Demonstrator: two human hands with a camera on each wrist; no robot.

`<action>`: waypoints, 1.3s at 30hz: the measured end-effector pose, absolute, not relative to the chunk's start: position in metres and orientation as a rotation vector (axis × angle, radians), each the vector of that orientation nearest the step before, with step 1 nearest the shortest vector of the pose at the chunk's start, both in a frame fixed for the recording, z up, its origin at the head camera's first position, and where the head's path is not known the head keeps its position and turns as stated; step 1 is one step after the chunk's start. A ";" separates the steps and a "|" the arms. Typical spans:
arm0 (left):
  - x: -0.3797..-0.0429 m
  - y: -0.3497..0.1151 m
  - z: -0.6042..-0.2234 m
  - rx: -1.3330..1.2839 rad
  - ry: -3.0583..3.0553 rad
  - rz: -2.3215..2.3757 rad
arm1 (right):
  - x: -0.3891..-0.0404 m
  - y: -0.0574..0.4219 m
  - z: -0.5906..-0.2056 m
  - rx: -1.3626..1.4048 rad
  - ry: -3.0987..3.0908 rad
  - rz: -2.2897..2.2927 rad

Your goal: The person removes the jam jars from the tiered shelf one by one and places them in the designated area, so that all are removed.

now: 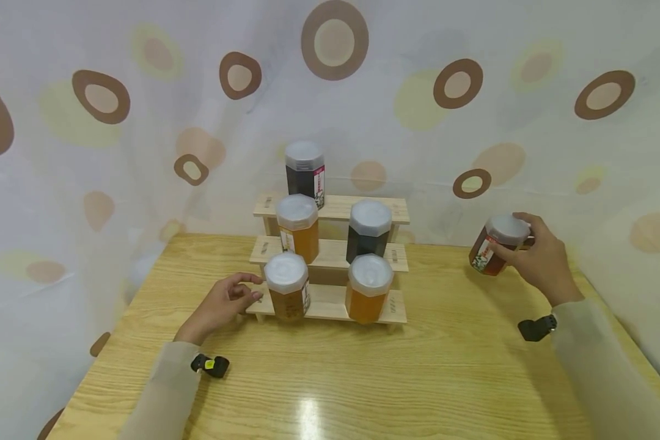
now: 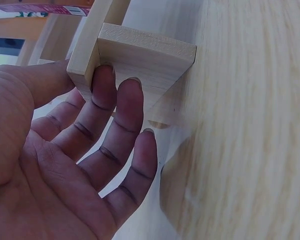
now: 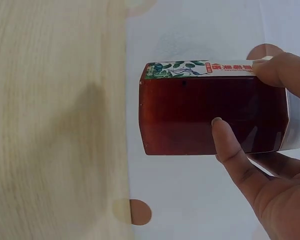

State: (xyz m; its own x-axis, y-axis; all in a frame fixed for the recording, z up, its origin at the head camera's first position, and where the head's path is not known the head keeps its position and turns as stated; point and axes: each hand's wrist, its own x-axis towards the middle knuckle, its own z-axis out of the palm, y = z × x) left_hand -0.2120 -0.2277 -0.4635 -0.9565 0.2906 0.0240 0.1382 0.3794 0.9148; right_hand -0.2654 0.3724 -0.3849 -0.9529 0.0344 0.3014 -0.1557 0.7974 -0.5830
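Note:
My right hand (image 1: 544, 261) grips a jar of dark red preserve (image 3: 205, 112) above the table's right side. The jar has a translucent white lid (image 3: 294, 122) and a label with green leaves and red characters. In the right wrist view it shows sideways, apart from the tabletop. At the left end of the three-step wooden stand (image 1: 327, 302), my left hand (image 1: 220, 305) pinches the lowest board (image 2: 85, 55) between thumb and index finger. The other fingers curl loosely below it. Close by on that step stands a brown jar (image 1: 288, 290).
An amber jar (image 1: 367, 292) shares the lowest step. The middle step holds an orange jar (image 1: 299, 231) and a dark jar (image 1: 367, 235); another dark jar (image 1: 305, 174) stands on top at left. A patterned cloth (image 1: 396, 36) hangs behind the wooden table (image 1: 319, 373).

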 end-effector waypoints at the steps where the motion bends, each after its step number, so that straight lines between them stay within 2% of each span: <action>1: -0.212 -0.228 -0.464 0.392 2.488 1.630 | -0.265 0.373 -0.388 0.088 -2.691 0.908; 16: -0.215 -0.229 -0.467 0.371 2.482 1.636 | -0.264 0.371 -0.416 0.102 -2.709 0.940; 39: -0.213 -0.228 -0.465 0.361 2.503 1.609 | -0.268 0.375 -0.429 0.108 -2.750 0.995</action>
State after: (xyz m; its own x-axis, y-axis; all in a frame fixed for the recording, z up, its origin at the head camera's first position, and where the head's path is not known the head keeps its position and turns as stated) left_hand -0.2129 -0.2282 -0.4651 -0.9608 0.2771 0.0087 0.1230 0.3979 0.9091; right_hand -0.2684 0.3753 -0.4289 -0.9743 0.0039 0.2250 -0.1410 0.7688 -0.6237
